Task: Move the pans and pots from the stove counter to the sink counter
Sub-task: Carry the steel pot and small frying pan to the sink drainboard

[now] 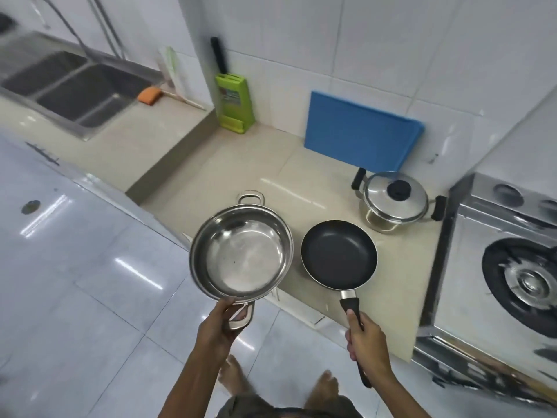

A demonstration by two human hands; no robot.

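Note:
My left hand (221, 322) grips the near loop handle of an empty steel pot (241, 251), held up over the front edge of the stove counter (250, 164). My right hand (366, 339) is closed around the black handle of a dark non-stick frying pan (339, 254), which is just right of the pot above the counter. A lidded steel pot (394, 200) with black side handles stands on the counter farther back, beside the gas stove (512, 267). The sink counter (126, 140), a step higher, lies to the far left.
A double steel sink (75, 89) is set into the left counter, with an orange sponge (149, 95) at its corner. A green knife block (233, 104) and a blue cutting board (361, 131) lean on the tiled wall. Glossy floor tiles and my bare feet are below.

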